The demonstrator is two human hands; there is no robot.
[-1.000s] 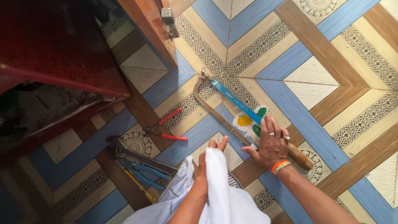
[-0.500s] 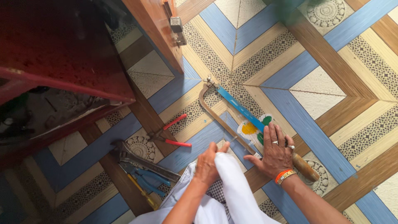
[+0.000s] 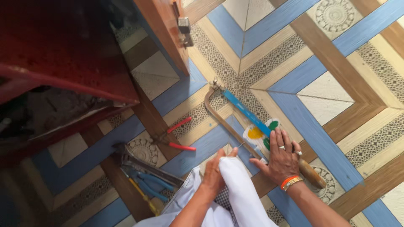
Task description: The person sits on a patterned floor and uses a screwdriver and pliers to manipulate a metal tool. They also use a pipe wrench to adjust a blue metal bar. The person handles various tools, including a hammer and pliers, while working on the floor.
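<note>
My right hand (image 3: 281, 156) lies flat, fingers spread, on a hacksaw (image 3: 241, 113) with a blue blade and wooden handle (image 3: 312, 174), pressing it against the patterned floor over a small white sticker with yellow and green spots (image 3: 257, 133). My left hand (image 3: 215, 173) rests just left of it, fingers curled near a thin pin-like piece (image 3: 240, 145) by the saw frame; whether it grips it I cannot tell. White cloth (image 3: 239, 194) on my knee covers part of that hand.
Red-handled pliers (image 3: 179, 135) lie on the floor to the left. A metal wrench (image 3: 145, 164), blue-handled pliers (image 3: 152, 186) and a yellow-handled tool (image 3: 143, 197) lie lower left. Dark red furniture (image 3: 63, 54) and a wooden door edge with a metal latch (image 3: 183, 26) stand at the top.
The view has shifted slightly, so everything sits lower in the frame. My right hand has slid a little along the saw toward its handle. My left hand stays by the frame.
</note>
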